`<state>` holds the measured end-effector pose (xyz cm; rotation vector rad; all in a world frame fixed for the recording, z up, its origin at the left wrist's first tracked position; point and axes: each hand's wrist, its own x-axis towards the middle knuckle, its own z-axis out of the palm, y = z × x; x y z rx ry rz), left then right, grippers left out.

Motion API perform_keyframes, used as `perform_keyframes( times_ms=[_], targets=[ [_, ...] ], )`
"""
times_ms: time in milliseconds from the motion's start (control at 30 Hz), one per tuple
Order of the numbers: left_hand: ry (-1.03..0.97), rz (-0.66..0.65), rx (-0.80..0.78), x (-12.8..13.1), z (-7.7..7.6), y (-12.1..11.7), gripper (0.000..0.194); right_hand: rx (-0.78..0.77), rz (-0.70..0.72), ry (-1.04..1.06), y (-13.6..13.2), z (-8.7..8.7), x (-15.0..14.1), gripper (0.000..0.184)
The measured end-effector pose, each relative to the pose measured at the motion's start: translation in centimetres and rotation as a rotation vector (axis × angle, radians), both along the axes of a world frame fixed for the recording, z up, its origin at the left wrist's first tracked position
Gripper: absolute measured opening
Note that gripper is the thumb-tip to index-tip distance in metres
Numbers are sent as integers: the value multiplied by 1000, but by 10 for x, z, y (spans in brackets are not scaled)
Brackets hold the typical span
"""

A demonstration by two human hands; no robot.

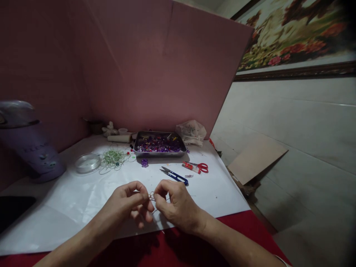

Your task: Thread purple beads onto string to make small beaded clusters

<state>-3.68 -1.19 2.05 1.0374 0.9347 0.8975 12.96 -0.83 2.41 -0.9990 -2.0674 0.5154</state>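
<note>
My left hand (129, 204) and my right hand (175, 204) meet over the white sheet (69, 200) near the table's front. Both pinch a thin looped thread with small beads (151, 195) held between the fingertips. The loop hangs just above the sheet. What else the fingers cover is hidden.
A metal tray (159, 144) of purple beads stands at the back. Blue thread snips (174, 175), red scissors (198, 167), a loose purple bead cluster (144, 162), a tangle of green cord (114, 157) and a clear round lid (87, 162) lie on the sheet. A purple jug (27, 144) stands left.
</note>
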Motion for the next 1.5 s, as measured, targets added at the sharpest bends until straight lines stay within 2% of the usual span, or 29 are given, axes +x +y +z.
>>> perform_keyframes(
  times_ms=[267,533,733,967,1233,1500],
  targets=[
    [-99,-23,-54,-1,-3,2,9,-86,41,-23,4,3,2,16],
    [-147,-25,-80,-1,-5,2,7,-19,30,7,7,-1,4,21],
    [-101,-6,-104,0,-2,0,10,17,34,15,7,-1,4,25],
    [-10,2,-121,-1,-4,1,24,42,62,28,4,0,2,27],
    [-85,-18,-122,-3,-8,2,5,74,53,14,4,-2,2,27],
    [10,27,-122,0,-7,0,18,87,63,7,6,-5,4,30]
  ],
)
